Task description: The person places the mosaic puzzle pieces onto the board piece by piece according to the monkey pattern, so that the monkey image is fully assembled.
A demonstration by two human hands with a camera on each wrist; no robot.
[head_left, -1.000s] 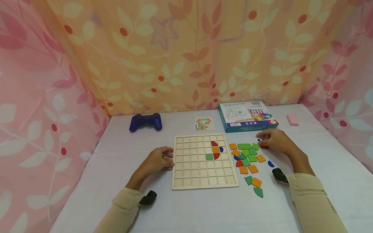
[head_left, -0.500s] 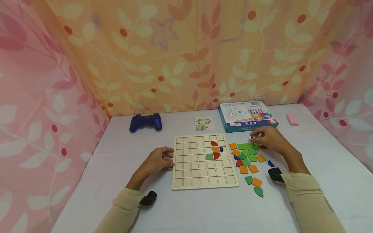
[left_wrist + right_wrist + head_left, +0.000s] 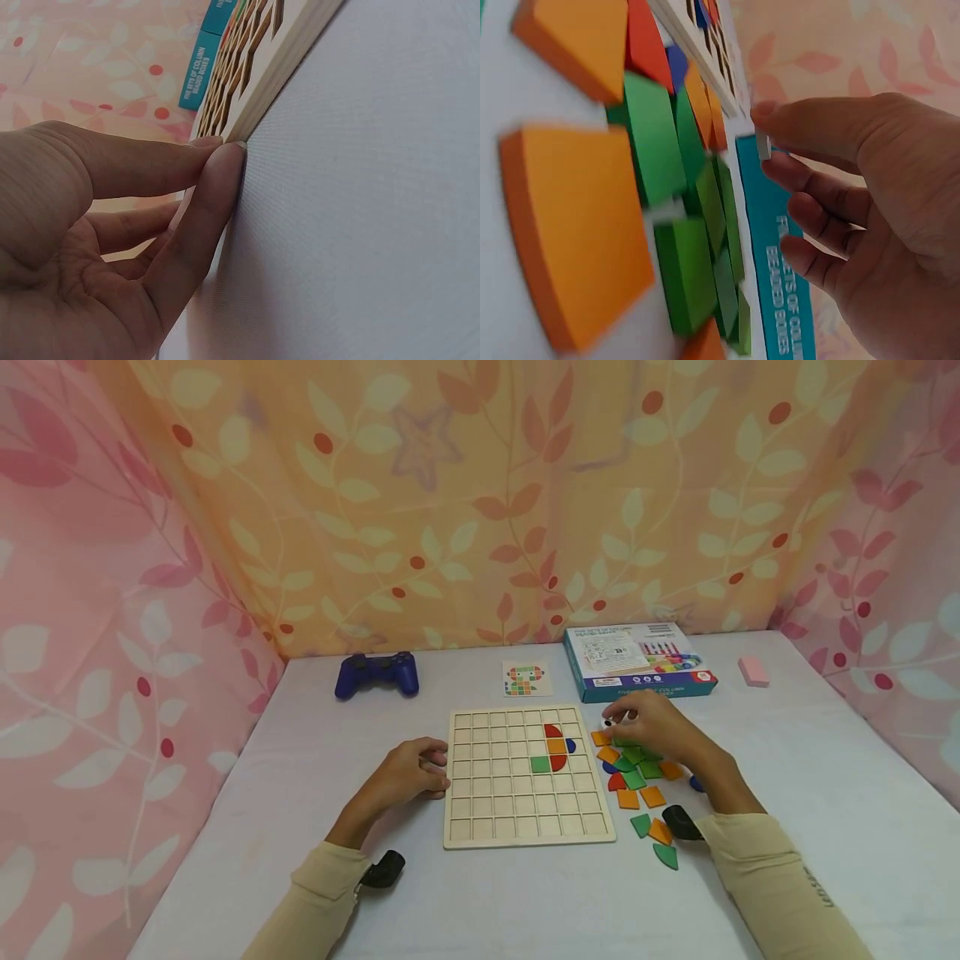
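A light wooden grid board (image 3: 495, 785) lies at mid-table. Set in its right part are an orange square (image 3: 556, 746), red quarter pieces (image 3: 552, 731), a blue half-round (image 3: 571, 746) and a green square (image 3: 540, 764). My left hand (image 3: 403, 773) pinches the board's left edge between thumb and finger, closely seen in the left wrist view. Between thumb and fingertips of my right hand (image 3: 656, 727) is a small white tile with a black dot (image 3: 607, 723). That hand is just past the board's upper right, over several loose tiles. In the right wrist view only the white tile's edge (image 3: 763, 145) shows.
Loose orange squares (image 3: 627, 799), green, red and blue pieces spread right of the board. Behind stand a blue game controller (image 3: 377, 676), a pattern card (image 3: 526, 678), a teal-edged box (image 3: 637, 662) and a pink block (image 3: 753, 670). Patterned cloth (image 3: 480, 510) encloses the table.
My right hand has carried the white dotted tile leftward, from the far side of the loose pieces toward the board. My left hand stays at the board's edge.
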